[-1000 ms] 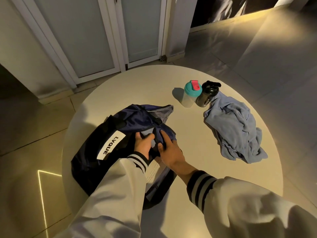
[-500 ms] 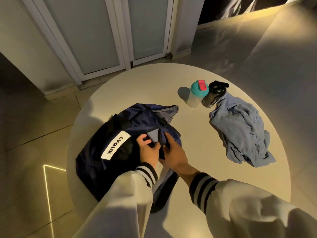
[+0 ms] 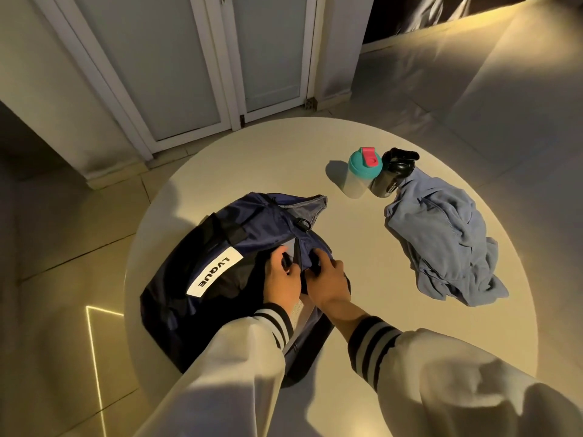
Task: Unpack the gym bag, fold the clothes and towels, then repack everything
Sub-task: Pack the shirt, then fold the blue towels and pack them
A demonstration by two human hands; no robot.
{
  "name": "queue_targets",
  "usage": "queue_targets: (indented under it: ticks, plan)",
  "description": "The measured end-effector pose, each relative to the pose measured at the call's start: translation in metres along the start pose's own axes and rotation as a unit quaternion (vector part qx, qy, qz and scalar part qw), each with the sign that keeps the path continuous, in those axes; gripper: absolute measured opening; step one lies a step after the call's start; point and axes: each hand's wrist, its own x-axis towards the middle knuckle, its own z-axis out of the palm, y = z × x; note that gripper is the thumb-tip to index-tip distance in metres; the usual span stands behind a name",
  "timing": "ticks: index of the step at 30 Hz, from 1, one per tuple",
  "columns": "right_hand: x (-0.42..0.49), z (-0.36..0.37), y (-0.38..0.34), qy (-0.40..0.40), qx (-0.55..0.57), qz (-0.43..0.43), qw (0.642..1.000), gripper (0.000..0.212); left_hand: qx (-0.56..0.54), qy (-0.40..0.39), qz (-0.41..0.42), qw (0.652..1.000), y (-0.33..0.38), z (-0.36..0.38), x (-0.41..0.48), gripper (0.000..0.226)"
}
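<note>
A navy gym bag (image 3: 217, 266) with a white LVQUE label lies on the left half of the round table (image 3: 252, 165). My left hand (image 3: 282, 277) and my right hand (image 3: 326, 280) sit side by side on the bag's top, each pinching the fabric on either side of a narrow opening that shows grey lining. What is inside the bag is hidden. A crumpled light blue garment (image 3: 441, 241) lies loose on the right side of the table.
A clear shaker bottle with a teal lid (image 3: 361, 176) and a black bottle (image 3: 392, 175) stand together at the back of the table, touching the garment's edge. White-framed doors (image 3: 189, 67) stand behind the table. The floor is tiled.
Both hands have drawn closer together at the bag's opening and curled onto its edges. The view has shifted slightly; the garment and bottles have not moved.
</note>
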Motion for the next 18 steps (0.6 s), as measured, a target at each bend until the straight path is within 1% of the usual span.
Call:
queue_targets:
  ticks: [2, 4, 6, 7, 8, 10, 12, 14, 16, 18]
  plan:
    - [-0.004, -0.005, 0.002, 0.011, 0.003, 0.022, 1.0, 0.055, 0.027, -0.001, 0.003, 1.0, -0.001, 0.001, -0.006, 0.047]
    - [-0.006, -0.009, 0.006, 0.01, 0.015, 0.035, 0.999, 0.057, 0.032, -0.022, -0.014, 0.999, 0.002, 0.001, -0.01, 0.053]
    - [-0.009, -0.011, 0.01, -0.006, 0.024, 0.015, 1.0, 0.056, 0.037, -0.054, -0.028, 0.997, 0.007, 0.003, -0.013, 0.061]
    - [-0.01, -0.012, 0.013, -0.013, 0.026, 0.002, 1.0, 0.055, 0.055, -0.062, -0.022, 0.996, 0.01, 0.003, -0.015, 0.062]
    - [-0.012, -0.013, 0.015, -0.016, 0.027, -0.007, 0.999, 0.055, 0.081, -0.055, -0.005, 0.995, 0.013, 0.004, -0.018, 0.062]
    - [-0.018, -0.022, 0.016, -0.006, 0.028, -0.007, 1.0, 0.05, 0.143, -0.005, 0.055, 0.988, 0.021, 0.005, -0.028, 0.058]
    - [-0.024, -0.036, 0.018, 0.017, 0.033, -0.011, 0.999, 0.042, 0.197, 0.035, 0.121, 0.972, 0.03, 0.01, -0.039, 0.052]
    - [-0.031, -0.052, 0.025, 0.039, 0.05, -0.021, 0.998, 0.037, 0.247, 0.037, 0.154, 0.956, 0.043, 0.02, -0.051, 0.043]
    - [-0.034, -0.068, 0.038, 0.059, 0.072, -0.03, 0.995, 0.035, 0.269, 0.004, 0.145, 0.952, 0.052, 0.038, -0.056, 0.035]
    - [-0.034, -0.087, 0.056, 0.075, 0.094, -0.03, 0.992, 0.031, 0.229, -0.059, 0.121, 0.964, 0.059, 0.063, -0.061, 0.036]
